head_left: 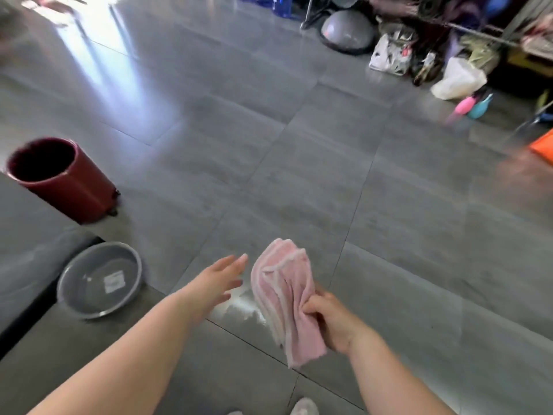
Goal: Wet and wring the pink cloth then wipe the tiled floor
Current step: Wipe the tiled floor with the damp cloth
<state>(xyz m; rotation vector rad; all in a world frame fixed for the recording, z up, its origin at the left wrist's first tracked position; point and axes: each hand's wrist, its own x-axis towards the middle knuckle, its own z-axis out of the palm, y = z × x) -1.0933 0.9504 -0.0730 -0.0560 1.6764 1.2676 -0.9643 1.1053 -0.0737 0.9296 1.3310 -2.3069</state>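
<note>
My right hand (335, 320) grips the folded pink cloth (285, 298) at its middle, holding it up above the grey tiled floor (329, 181). Just left of the cloth, my left hand (221, 278) reaches forward with fingers spread, holding nothing and not touching the cloth. A grey basin (74, 298) with some water and a white label inside stands on the floor at the lower left. A whitish wet patch (242, 307) lies on the tile under the cloth.
A dark red bucket (74, 190) stands at the left behind the basin. Beside both, a grey raised ledge (27, 235) runs along the left edge. Bags, a grey dome (347, 29), bottles and clutter line the far right. My shoe tips (303, 407) show at the bottom.
</note>
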